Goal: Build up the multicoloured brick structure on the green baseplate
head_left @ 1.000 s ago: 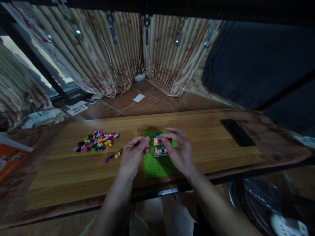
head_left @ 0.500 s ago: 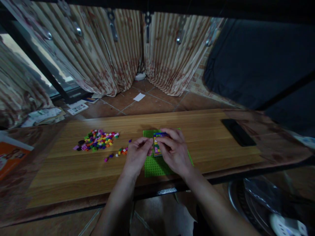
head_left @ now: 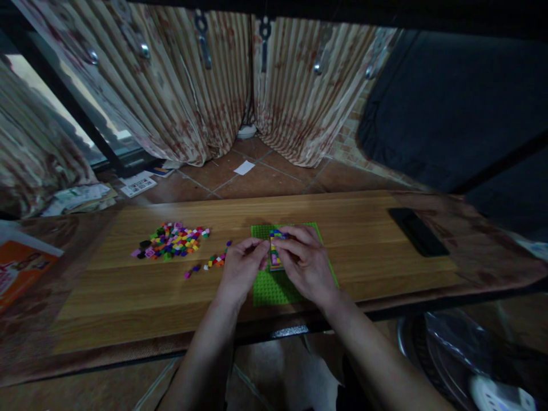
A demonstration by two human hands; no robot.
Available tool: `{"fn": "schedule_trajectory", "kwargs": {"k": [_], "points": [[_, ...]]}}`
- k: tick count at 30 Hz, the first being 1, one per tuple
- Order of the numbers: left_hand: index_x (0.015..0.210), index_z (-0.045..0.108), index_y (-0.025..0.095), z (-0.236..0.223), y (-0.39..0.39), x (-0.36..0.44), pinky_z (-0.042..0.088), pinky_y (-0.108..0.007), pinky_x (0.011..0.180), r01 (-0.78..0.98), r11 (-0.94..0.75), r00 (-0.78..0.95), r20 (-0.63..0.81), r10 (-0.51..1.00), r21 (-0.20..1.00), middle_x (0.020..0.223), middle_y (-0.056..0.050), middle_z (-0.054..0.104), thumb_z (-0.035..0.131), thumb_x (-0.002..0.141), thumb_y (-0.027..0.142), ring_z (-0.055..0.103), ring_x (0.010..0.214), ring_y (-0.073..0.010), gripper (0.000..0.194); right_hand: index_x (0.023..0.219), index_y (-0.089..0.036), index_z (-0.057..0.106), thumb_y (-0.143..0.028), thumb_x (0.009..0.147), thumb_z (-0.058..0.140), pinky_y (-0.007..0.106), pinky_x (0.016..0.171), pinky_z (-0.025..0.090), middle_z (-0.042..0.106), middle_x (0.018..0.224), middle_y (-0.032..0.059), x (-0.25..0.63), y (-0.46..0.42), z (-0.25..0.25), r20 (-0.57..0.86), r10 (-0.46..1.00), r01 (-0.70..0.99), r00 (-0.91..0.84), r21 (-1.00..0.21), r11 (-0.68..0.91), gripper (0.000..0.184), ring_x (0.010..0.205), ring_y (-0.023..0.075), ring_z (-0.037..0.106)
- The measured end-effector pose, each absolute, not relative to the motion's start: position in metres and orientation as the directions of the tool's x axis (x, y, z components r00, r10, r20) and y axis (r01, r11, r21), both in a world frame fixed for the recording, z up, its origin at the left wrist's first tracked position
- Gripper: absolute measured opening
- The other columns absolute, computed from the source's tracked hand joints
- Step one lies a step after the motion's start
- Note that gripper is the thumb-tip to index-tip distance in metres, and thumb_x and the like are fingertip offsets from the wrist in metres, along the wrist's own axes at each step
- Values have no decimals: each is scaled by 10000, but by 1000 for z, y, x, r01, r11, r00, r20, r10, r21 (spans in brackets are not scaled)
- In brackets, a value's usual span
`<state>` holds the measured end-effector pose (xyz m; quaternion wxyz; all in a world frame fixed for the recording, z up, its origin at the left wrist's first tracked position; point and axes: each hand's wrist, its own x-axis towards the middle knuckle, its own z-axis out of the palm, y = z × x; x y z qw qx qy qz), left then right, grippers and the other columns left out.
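A green studded baseplate (head_left: 274, 288) lies on the wooden table (head_left: 128, 297) in front of me. On it sits a small block of many-coloured bricks (head_left: 274, 258), mostly covered by my fingers. My right hand (head_left: 306, 265) is curled over the block, its fingers pressed down on it. My left hand (head_left: 240, 269) pinches at the block's left edge, fingertips together; what it pinches is too small to name. A pile of loose coloured bricks (head_left: 171, 242) lies to the left, with a few strays (head_left: 214, 261) nearer my left hand.
A black phone (head_left: 417, 231) lies at the table's right end. An orange box (head_left: 21, 271) sits at far left. Striped curtains (head_left: 205, 91) hang behind, over a tiled floor with papers (head_left: 137, 185). A fan (head_left: 471, 365) stands at lower right.
My right hand moved from the block's right side to lie over its top. My left hand closed in against the block's left edge. A few stray bricks now lie nearer my left hand.
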<state>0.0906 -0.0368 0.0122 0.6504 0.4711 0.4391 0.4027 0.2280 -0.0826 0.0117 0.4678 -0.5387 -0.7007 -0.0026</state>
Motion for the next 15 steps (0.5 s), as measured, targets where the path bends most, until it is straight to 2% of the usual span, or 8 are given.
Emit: {"fn": "schedule_trajectory", "kwargs": {"k": [10,15], "points": [[660,637,137,11,-37,92,377,-190,473,-130,247,280,-204,938,960,533,34,553,712,684,336,479,458,-63,214,975,-293,700,-141,860,574,425,877,489,660,1075,30,231,-81,9,642,766,768,-30,-477,429,229,972,201,578],[690,654,134,12,-35,88,411,-188,511,-193,254,247,-204,947,948,577,28,581,745,670,359,500,493,-59,243,980,-298,707,-169,883,561,425,874,496,663,1095,32,229,-83,10,626,780,749,21,-527,402,217,1003,206,576]]}}
